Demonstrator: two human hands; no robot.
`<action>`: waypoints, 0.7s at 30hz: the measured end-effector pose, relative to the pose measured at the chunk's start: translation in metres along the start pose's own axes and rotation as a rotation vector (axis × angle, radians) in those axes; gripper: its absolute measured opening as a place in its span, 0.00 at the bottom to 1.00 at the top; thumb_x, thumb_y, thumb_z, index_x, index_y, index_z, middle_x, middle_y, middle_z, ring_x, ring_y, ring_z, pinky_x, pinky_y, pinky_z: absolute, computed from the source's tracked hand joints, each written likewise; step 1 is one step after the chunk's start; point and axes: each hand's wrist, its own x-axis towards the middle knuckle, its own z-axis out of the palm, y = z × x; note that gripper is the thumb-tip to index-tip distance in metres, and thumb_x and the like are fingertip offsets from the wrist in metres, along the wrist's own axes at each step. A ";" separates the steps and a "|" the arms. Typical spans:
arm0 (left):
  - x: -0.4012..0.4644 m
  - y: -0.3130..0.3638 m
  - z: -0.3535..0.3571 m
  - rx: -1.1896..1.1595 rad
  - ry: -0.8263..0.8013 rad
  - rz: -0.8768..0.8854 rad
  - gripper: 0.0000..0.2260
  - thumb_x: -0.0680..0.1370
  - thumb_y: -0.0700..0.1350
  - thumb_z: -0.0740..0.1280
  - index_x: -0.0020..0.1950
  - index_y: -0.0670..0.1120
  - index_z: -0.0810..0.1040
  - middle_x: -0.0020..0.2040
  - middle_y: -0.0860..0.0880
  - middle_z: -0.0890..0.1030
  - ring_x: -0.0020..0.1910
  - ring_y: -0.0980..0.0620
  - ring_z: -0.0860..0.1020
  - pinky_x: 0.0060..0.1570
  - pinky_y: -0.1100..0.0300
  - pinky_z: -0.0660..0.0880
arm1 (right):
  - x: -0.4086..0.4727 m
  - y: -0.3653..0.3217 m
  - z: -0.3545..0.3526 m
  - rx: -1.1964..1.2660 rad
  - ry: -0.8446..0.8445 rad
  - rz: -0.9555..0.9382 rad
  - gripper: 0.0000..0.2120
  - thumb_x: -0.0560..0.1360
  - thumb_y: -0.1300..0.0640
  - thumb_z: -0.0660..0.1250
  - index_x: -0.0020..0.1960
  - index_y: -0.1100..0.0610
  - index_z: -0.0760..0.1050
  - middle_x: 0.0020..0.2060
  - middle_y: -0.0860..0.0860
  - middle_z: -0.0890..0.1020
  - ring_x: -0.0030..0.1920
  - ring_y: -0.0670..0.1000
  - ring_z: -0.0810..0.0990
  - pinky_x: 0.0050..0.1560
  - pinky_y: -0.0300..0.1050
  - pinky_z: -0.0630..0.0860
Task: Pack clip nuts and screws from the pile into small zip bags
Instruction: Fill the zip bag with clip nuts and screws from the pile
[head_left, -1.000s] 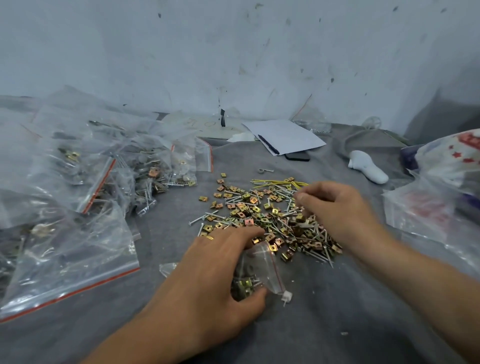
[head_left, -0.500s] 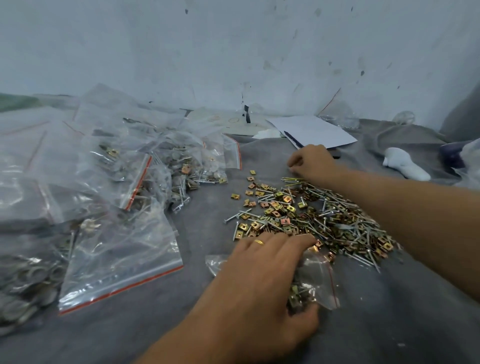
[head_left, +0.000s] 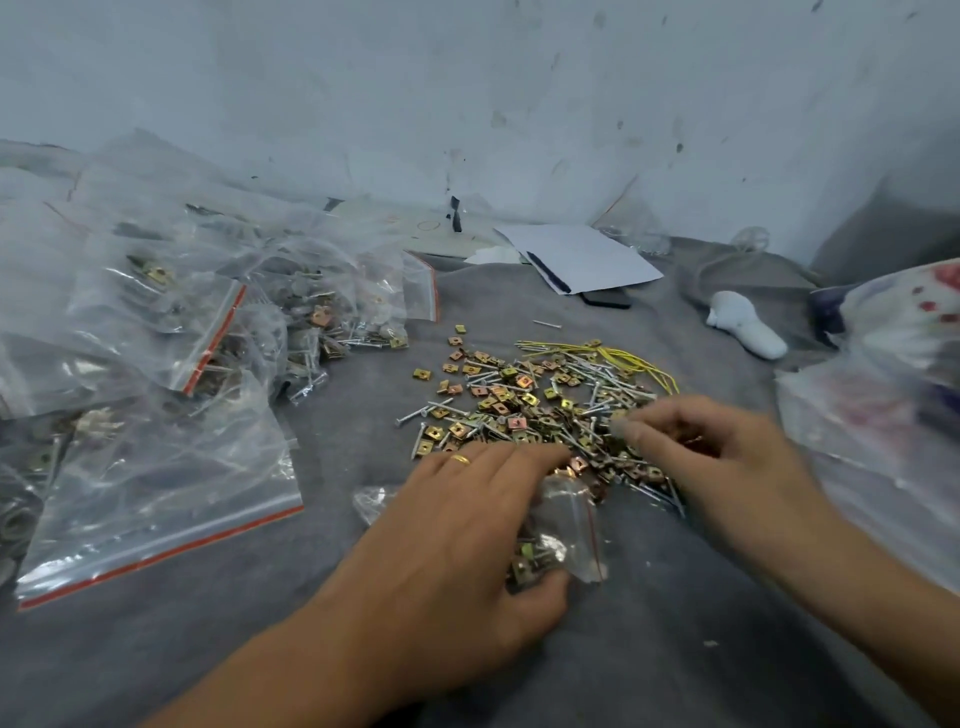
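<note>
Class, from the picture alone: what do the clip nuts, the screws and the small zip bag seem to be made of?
Clip nuts: probably plated metal, shiny gold and copper tints. Screws: likely steel, bright silver shafts. Small zip bag: thin clear plastic, creased and see-through, with a red line.

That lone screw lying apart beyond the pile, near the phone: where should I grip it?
Pinch the lone screw across its thin shank at mid-length, coming straight down from above. It lies flat on the grey cloth, clear of the pile, with bare cloth on both sides for fingertips.
</note>
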 end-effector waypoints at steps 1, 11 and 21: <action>0.000 0.001 0.001 -0.002 0.000 -0.007 0.33 0.75 0.63 0.64 0.79 0.59 0.61 0.68 0.63 0.72 0.67 0.62 0.69 0.69 0.56 0.68 | -0.014 -0.003 -0.004 0.030 -0.031 0.022 0.11 0.70 0.37 0.74 0.47 0.42 0.86 0.35 0.43 0.83 0.35 0.40 0.77 0.35 0.30 0.70; -0.005 0.005 -0.005 -0.070 0.048 -0.074 0.33 0.72 0.63 0.65 0.77 0.60 0.65 0.65 0.65 0.74 0.64 0.62 0.74 0.66 0.56 0.73 | -0.038 -0.027 0.028 0.154 -0.171 -0.055 0.05 0.79 0.52 0.72 0.47 0.44 0.87 0.44 0.45 0.84 0.48 0.47 0.82 0.50 0.48 0.77; -0.007 -0.008 -0.032 -0.201 0.112 -0.134 0.21 0.73 0.43 0.77 0.63 0.59 0.79 0.49 0.65 0.82 0.51 0.67 0.80 0.50 0.76 0.70 | 0.016 -0.012 0.047 -0.510 -0.395 -0.387 0.20 0.85 0.48 0.62 0.76 0.43 0.70 0.75 0.38 0.70 0.75 0.43 0.67 0.77 0.47 0.64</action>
